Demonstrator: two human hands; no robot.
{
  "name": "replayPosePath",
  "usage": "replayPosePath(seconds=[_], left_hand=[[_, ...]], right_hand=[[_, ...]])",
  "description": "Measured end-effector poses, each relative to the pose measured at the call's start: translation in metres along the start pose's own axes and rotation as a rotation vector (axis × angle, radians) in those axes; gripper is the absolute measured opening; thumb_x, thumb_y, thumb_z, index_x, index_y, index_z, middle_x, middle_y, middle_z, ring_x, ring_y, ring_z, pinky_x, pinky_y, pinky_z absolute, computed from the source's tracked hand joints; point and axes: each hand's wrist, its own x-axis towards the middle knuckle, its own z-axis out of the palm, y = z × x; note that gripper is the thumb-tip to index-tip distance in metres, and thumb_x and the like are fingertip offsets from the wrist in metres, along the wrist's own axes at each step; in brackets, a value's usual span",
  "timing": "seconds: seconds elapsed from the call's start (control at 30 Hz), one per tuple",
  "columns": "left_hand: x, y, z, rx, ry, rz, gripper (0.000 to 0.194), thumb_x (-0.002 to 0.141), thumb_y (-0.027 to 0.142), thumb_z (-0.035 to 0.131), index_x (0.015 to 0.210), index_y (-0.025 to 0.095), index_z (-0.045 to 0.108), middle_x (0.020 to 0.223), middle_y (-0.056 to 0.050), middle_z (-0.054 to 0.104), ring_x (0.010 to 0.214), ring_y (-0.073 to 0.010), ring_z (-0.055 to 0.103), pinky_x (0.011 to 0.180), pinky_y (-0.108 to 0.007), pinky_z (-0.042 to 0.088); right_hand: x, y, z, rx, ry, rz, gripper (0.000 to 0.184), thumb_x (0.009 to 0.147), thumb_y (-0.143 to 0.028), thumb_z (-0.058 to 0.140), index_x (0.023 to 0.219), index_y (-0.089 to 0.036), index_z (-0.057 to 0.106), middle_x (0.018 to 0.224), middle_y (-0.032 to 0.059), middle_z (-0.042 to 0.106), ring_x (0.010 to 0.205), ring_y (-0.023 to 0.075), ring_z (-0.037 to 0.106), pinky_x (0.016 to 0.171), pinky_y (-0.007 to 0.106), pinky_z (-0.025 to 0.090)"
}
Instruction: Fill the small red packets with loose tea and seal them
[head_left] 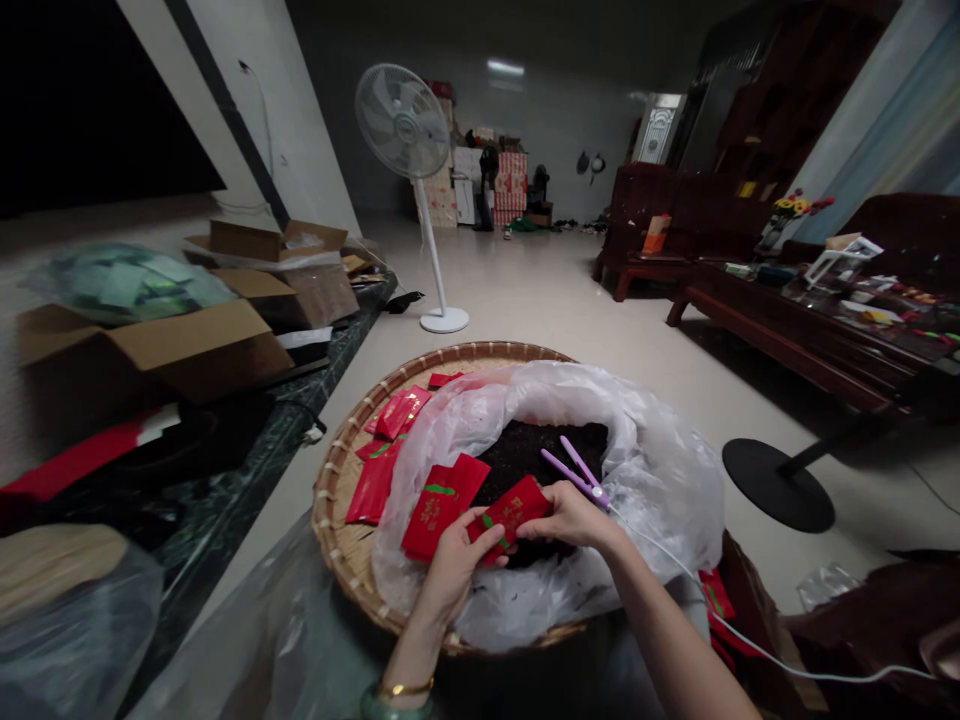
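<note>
Both hands hold one red envelope (517,505) with gold lettering and a green mark, above a plastic bag. My left hand (463,548) pinches its lower left end, thumb on top. My right hand (570,515) grips its right end with the fingertips. Left of it, more red envelopes (442,505) lie on the rim of the white plastic bag (660,490). Dark, loose material (517,455) fills the bag's middle. A purple mini hair straightener (577,472) with parted arms rests on it, just beyond my right hand.
The bag sits in a round woven bamboo tray (334,500), with several red packets (379,480) on its left side. A white cord (795,672) runs off to the right. Beyond stand a white fan (442,318), open cardboard boxes (202,340), a dark wooden table (757,320) and a round black base (776,485).
</note>
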Motion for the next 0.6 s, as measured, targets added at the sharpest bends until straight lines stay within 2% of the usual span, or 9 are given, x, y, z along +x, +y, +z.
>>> replayPosePath(seconds=[0.07,0.23,0.37,0.5,0.6], left_hand=[[-0.001,0.001,0.001,-0.022,0.015,-0.003,0.054,0.054,0.033,0.083,0.096,0.013,0.054,0.08,-0.007,0.072,0.06,-0.0188,0.068,0.047,-0.025,0.055],[-0.002,0.002,0.0,-0.072,0.016,0.0,0.053,0.054,0.031,0.084,0.095,0.013,0.056,0.082,-0.007,0.072,0.064,-0.0181,0.068,0.052,-0.026,0.056],[-0.001,0.002,0.0,-0.061,0.021,0.013,0.05,0.052,0.034,0.084,0.089,0.01,0.06,0.072,-0.005,0.071,0.06,-0.0151,0.065,0.053,-0.024,0.054],[0.0,0.002,0.001,-0.054,0.044,0.006,0.052,0.049,0.037,0.085,0.087,0.01,0.062,0.07,-0.006,0.071,0.056,-0.0156,0.064,0.049,-0.025,0.053],[0.0,0.001,0.0,-0.066,0.053,0.014,0.051,0.049,0.036,0.085,0.085,0.01,0.061,0.068,-0.005,0.071,0.054,-0.0152,0.063,0.048,-0.024,0.053]], right_hand=[[0.0,0.0,0.0,0.001,0.021,0.012,0.035,0.067,-0.048,0.073,0.073,-0.013,0.068,0.057,-0.0024,0.056,0.047,0.0082,0.046,0.045,0.019,0.037],[-0.001,-0.002,-0.001,0.034,0.08,0.028,0.035,0.069,-0.048,0.071,0.078,-0.013,0.07,0.061,-0.0001,0.06,0.049,0.0093,0.049,0.045,0.019,0.04],[-0.003,-0.004,-0.001,0.015,0.05,-0.011,0.036,0.072,-0.047,0.069,0.086,-0.014,0.071,0.068,0.0003,0.062,0.05,0.0088,0.048,0.046,0.019,0.04],[-0.005,-0.009,-0.001,-0.083,-0.025,-0.086,0.033,0.076,-0.045,0.067,0.091,-0.016,0.071,0.071,-0.0011,0.063,0.055,0.0095,0.05,0.048,0.019,0.04],[-0.007,-0.01,-0.001,-0.141,-0.054,-0.054,0.035,0.074,-0.047,0.068,0.089,-0.015,0.071,0.066,-0.0022,0.062,0.054,0.0099,0.051,0.048,0.019,0.04]])
